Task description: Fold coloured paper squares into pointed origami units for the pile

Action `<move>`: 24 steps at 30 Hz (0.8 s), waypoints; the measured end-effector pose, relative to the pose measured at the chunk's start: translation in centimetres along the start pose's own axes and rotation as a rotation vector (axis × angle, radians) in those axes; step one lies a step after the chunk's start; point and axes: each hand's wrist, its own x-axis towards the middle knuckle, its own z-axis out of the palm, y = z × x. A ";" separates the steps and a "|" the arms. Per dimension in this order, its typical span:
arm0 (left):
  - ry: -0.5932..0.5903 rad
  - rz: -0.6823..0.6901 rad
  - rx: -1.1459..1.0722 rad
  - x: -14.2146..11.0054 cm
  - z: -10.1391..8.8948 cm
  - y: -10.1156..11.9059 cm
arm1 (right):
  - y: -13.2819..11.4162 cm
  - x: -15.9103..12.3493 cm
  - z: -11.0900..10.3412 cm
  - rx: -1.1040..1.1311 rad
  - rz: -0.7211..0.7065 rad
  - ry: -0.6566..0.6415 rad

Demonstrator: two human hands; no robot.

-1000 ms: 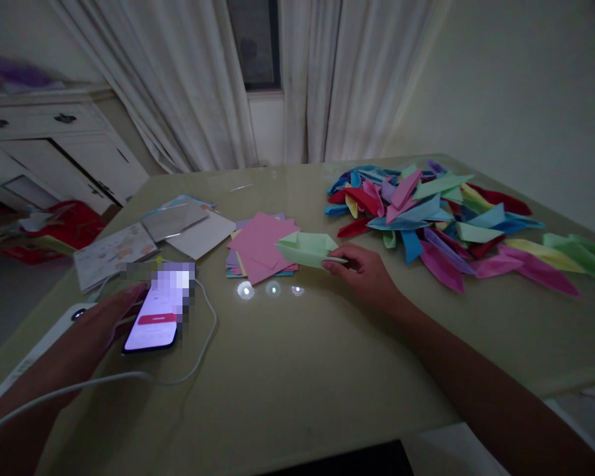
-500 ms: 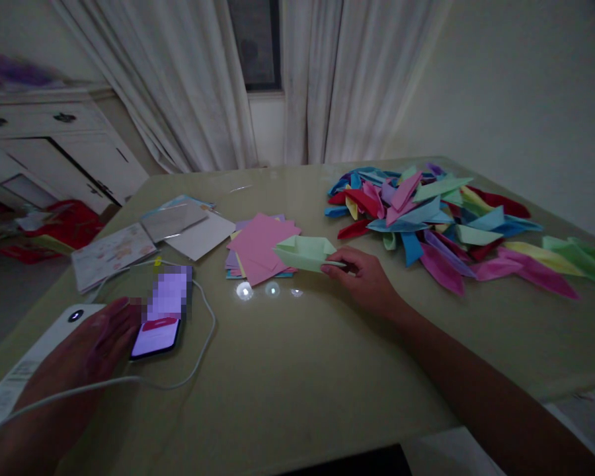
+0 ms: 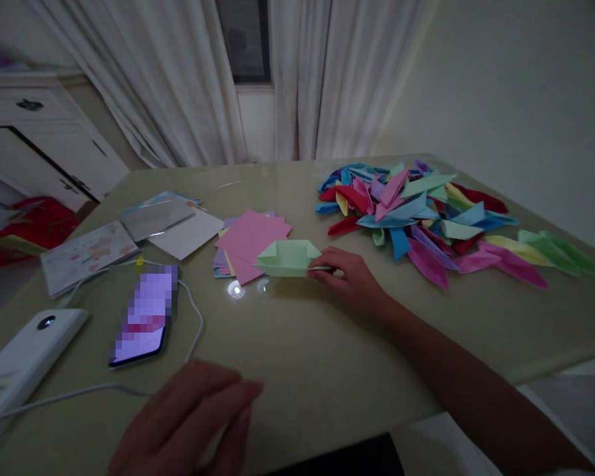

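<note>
My right hand [image 3: 350,277] pinches the end of a light green folded paper boat [image 3: 287,258] just above the table, beside a stack of pink and mixed colored square sheets [image 3: 248,241]. My left hand [image 3: 188,420] hovers low at the near edge of the table, fingers extended and loosely together, holding nothing. A lit phone [image 3: 143,317] lies flat to its upper left, with a white cable [image 3: 191,317] curving around it.
A large pile of folded colored paper pieces [image 3: 426,218] covers the far right of the beige table [image 3: 317,344]. A white power bank [image 3: 20,363] lies at the near left. Booklets and white sheets [image 3: 129,231] lie at the far left. A white cabinet and curtains stand behind.
My left hand has left the phone and moved right toward the near middle edge. The phone now lies flat, uncovered. My right hand keeps the green boat, lowered slightly.
</note>
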 end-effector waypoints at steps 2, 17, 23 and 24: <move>-0.022 0.015 0.042 3.9 1.3 -0.4 | 0.3 -0.1 -0.2 0.006 -0.045 -0.038; 0.002 -0.353 -0.272 8.5 5.5 -6.0 | 0.6 -0.4 -0.2 0.074 -0.033 -0.074; -0.027 -0.339 -0.289 8.5 5.8 -6.5 | 0.5 -0.5 -0.4 0.111 0.017 -0.005; -0.031 -0.345 -0.305 8.4 5.9 -6.6 | 0.5 -0.4 -0.5 0.086 0.016 -0.027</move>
